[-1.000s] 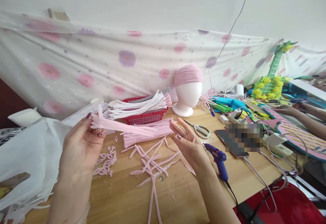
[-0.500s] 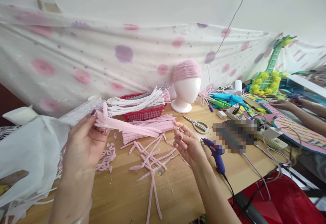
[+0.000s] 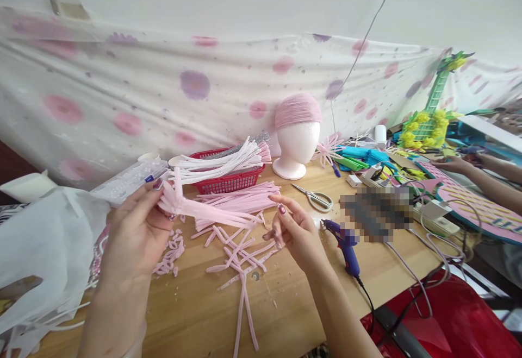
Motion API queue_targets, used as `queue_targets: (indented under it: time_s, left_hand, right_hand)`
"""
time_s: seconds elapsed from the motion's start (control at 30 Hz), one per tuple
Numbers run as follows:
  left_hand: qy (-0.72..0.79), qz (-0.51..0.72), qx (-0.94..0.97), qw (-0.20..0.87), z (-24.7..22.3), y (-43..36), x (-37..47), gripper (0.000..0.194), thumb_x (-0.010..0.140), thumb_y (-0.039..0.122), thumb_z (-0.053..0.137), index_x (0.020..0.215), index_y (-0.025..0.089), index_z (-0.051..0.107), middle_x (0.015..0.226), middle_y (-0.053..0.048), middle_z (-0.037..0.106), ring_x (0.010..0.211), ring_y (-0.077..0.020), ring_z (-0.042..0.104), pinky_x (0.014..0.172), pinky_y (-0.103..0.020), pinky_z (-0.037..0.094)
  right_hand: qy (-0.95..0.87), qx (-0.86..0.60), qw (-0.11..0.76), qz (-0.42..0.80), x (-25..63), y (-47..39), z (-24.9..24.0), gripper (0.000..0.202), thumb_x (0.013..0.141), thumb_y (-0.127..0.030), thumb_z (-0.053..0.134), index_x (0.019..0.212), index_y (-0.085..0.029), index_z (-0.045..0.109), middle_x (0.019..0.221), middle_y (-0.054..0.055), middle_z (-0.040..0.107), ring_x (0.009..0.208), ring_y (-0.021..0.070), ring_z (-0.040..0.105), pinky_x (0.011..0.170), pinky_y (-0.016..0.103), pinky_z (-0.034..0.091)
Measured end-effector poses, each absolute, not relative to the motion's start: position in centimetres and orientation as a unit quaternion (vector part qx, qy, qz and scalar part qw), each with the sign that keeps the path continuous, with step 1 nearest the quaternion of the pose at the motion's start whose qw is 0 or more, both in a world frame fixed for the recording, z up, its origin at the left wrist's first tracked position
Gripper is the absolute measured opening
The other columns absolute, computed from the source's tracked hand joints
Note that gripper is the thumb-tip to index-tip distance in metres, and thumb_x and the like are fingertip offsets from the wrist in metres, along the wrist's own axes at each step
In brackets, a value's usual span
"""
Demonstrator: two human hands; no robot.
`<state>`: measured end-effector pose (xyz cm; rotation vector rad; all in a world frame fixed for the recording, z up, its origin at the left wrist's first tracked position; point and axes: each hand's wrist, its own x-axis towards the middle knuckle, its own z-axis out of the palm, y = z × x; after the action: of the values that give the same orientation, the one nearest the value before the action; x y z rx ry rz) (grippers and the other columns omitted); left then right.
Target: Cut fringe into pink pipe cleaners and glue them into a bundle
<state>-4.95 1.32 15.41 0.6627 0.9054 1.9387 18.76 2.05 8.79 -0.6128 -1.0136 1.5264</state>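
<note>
My left hand (image 3: 134,233) pinches one end of a pink pipe-cleaner piece (image 3: 207,209), whose short stub sticks up and whose long strands reach right. Beyond the strand tips is my right hand (image 3: 299,233), its index finger stretched out and thumb apart, with nothing visible in it. Loose crossed pink pipe cleaners (image 3: 243,276) lie on the table below the hands. Small pink loops (image 3: 170,255) are heaped beside my left wrist. Straight pink pipe cleaners (image 3: 240,199) form a bundle behind the held piece.
A red basket (image 3: 232,181) holds white pipe cleaners. Behind stands a white foam head (image 3: 297,143) wrapped in pink. Scissors (image 3: 316,198) and a blue glue gun (image 3: 345,246) with its cord lie right. Another person's hands (image 3: 460,163) are at far right by a pink-and-blue piece (image 3: 481,200).
My right hand's thumb and index finger have spread apart, and its other fingers have shifted left. The piece in my left hand has moved slightly right and down.
</note>
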Motion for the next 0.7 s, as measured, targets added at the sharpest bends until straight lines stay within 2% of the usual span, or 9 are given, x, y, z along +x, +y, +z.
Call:
queue_targets:
  time_s: [0.1,0.17,0.2,0.27,0.3,0.37,0.47,0.6,0.7]
  left_hand:
    - [0.392,0.744,0.327,0.431,15.4,0.8,-4.9,0.008,0.066,0.015,0.076,0.073,0.014,0.074,0.071,-0.002,0.071,0.063,-0.0102,0.064,0.06,-0.015,0.056]
    - [0.408,0.71,0.36,0.447,15.4,0.4,-4.7,0.018,0.058,0.021,0.084,0.072,0.015,0.074,0.072,-0.002,0.072,0.063,-0.0106,0.065,0.058,-0.015,0.055]
    - [0.418,0.692,0.376,0.454,15.4,0.3,-4.5,0.022,0.056,0.024,0.087,0.072,0.016,0.073,0.072,-0.002,0.072,0.062,-0.0104,0.064,0.057,-0.014,0.054]
    - [0.436,0.658,0.411,0.457,15.3,-0.1,-4.1,0.027,0.055,0.03,0.089,0.072,0.017,0.073,0.068,-0.001,0.07,0.058,-0.0089,0.062,0.054,-0.013,0.052]
    - [0.441,0.643,0.429,0.456,15.2,-0.3,-3.8,0.027,0.056,0.033,0.089,0.073,0.018,0.073,0.066,0.0,0.068,0.056,-0.008,0.06,0.053,-0.012,0.051]
    - [0.445,0.617,0.46,0.457,15.1,-0.7,-3.3,0.026,0.06,0.037,0.087,0.073,0.019,0.072,0.063,0.002,0.065,0.054,-0.0074,0.057,0.05,-0.012,0.049]
    - [0.46,0.588,0.486,0.455,14.9,-1.3,-2.6,0.027,0.062,0.04,0.086,0.074,0.02,0.071,0.061,0.002,0.063,0.053,-0.0071,0.055,0.049,-0.012,0.047]
    - [0.485,0.554,0.506,0.449,14.7,-1.9,-2.1,0.03,0.065,0.045,0.083,0.078,0.022,0.071,0.06,0.003,0.06,0.051,-0.0067,0.051,0.047,-0.013,0.043]
    - [0.495,0.545,0.512,0.443,14.7,-2.0,-2.0,0.031,0.065,0.047,0.083,0.078,0.022,0.07,0.058,0.004,0.057,0.047,-0.0059,0.045,0.044,-0.013,0.04]
  right_hand:
    - [-0.441,-0.251,0.582,0.635,18.7,1.4,9.1,0.03,0.085,-0.028,0.068,0.115,-0.022,0.064,0.08,0.0,0.071,0.067,0.0124,0.066,0.074,0.031,0.057]
    - [-0.441,-0.252,0.608,0.61,18.8,1.0,9.3,0.025,0.078,-0.017,0.069,0.103,-0.022,0.069,0.09,0.003,0.072,0.083,0.015,0.066,0.084,0.032,0.053]
    - [-0.434,-0.249,0.627,0.597,18.8,0.9,9.4,0.021,0.074,-0.012,0.068,0.092,-0.021,0.071,0.086,0.002,0.071,0.082,0.0145,0.065,0.084,0.031,0.051]
    - [-0.405,-0.22,0.664,0.589,18.8,0.6,9.6,0.017,0.066,-0.003,0.063,0.067,-0.02,0.066,0.061,-0.003,0.062,0.062,0.0103,0.057,0.069,0.026,0.048]
    - [-0.388,-0.199,0.675,0.595,18.9,0.4,9.6,0.019,0.063,-0.001,0.06,0.057,-0.02,0.06,0.048,-0.005,0.051,0.049,0.0081,0.047,0.058,0.024,0.043]
    - [-0.362,-0.164,0.681,0.616,18.9,0.1,9.8,0.022,0.059,-0.002,0.056,0.047,-0.019,0.05,0.038,-0.009,0.032,0.039,0.0059,0.026,0.045,0.021,0.028]
    - [-0.354,-0.16,0.668,0.635,19.1,-0.3,9.9,0.02,0.056,-0.003,0.055,0.044,-0.019,0.048,0.039,-0.008,0.031,0.038,0.0053,0.02,0.043,0.021,0.019]
    - [-0.349,-0.152,0.657,0.65,19.4,-0.6,9.8,0.015,0.054,-0.005,0.052,0.048,-0.019,0.052,0.04,-0.008,0.031,0.039,0.0064,0.021,0.044,0.022,0.02]
    - [-0.355,-0.136,0.618,0.688,20.0,-0.6,9.7,0.01,0.057,-0.012,0.049,0.055,-0.019,0.057,0.042,-0.007,0.029,0.042,0.0083,0.021,0.047,0.024,0.022]
